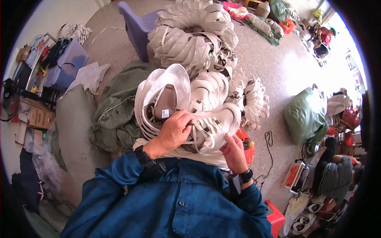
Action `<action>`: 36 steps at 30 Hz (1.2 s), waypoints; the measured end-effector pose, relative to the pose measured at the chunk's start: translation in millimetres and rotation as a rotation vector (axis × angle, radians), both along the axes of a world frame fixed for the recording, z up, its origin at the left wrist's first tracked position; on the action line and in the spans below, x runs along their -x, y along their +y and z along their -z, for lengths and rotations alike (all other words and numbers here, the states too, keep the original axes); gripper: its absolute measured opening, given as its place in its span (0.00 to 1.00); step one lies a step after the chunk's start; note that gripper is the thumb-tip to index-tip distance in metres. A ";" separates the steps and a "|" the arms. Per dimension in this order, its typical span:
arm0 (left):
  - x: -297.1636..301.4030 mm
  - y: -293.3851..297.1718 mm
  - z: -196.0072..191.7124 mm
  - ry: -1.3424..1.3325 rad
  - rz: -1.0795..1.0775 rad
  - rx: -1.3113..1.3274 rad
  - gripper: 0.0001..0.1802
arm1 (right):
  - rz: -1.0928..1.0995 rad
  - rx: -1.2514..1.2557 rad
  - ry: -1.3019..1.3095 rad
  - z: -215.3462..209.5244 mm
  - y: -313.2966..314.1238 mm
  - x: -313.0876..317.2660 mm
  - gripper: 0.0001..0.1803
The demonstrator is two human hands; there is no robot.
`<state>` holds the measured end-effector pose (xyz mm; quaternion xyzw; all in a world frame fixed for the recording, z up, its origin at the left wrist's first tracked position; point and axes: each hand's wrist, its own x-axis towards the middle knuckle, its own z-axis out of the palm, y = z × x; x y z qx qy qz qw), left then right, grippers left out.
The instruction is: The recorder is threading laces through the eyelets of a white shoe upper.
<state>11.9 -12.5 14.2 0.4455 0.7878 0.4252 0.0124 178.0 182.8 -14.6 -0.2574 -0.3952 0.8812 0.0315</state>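
Observation:
A white shoe upper [222, 125] with pale laces [207, 129] is held across my lap between both hands. My left hand [173, 133] is closed on its ankle end, fingers bent over the collar beside the laces. At the toe end, my right hand [235, 152] pinches the lower edge between thumb and fingers. Just beyond my left hand rests a stack of nested white uppers [179, 77], the top one showing a brown lining [168, 101] with a small white label. More uppers [209, 89] lie stacked directly behind the held one.
Large coiled rows of uppers [186, 43] are piled beside a purple chair [137, 33]. Green cloth sacks [115, 103] lie to the left, and a full green bag [303, 115] stands right. A black cord [269, 152] crosses the floor near a red stool [275, 218].

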 end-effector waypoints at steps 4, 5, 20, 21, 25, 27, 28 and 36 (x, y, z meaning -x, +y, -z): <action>0.9 -20.1 -30.2 0.220 0.085 0.348 0.15 | 0.034 0.255 -0.009 2.0 -8.6 -8.6 0.27; 4.5 -30.8 -32.1 0.257 0.137 0.470 0.16 | -0.027 -0.050 0.020 14.0 -1.9 -9.7 0.27; -25.7 -48.9 0.2 0.667 0.183 0.549 0.07 | -0.338 0.004 0.190 -57.9 -57.3 166.1 0.25; -33.2 -46.3 -22.4 0.545 0.391 0.480 0.06 | -0.407 -0.073 0.207 -58.5 -65.7 159.8 0.26; -33.5 -29.6 -63.6 0.357 0.665 0.364 0.05 | -0.519 -0.153 0.273 -63.0 -49.2 145.5 0.22; -7.6 -9.8 -60.7 0.449 0.552 0.300 0.07 | -0.333 -0.198 0.267 -56.6 -12.6 138.6 0.18; 3.3 -2.3 -48.2 0.472 0.511 0.268 0.08 | -0.174 -0.273 0.231 -52.2 5.1 135.8 0.17; 15.7 52.0 -17.7 0.728 0.408 0.472 0.22 | -0.085 -1.063 -0.014 49.8 65.6 147.1 0.21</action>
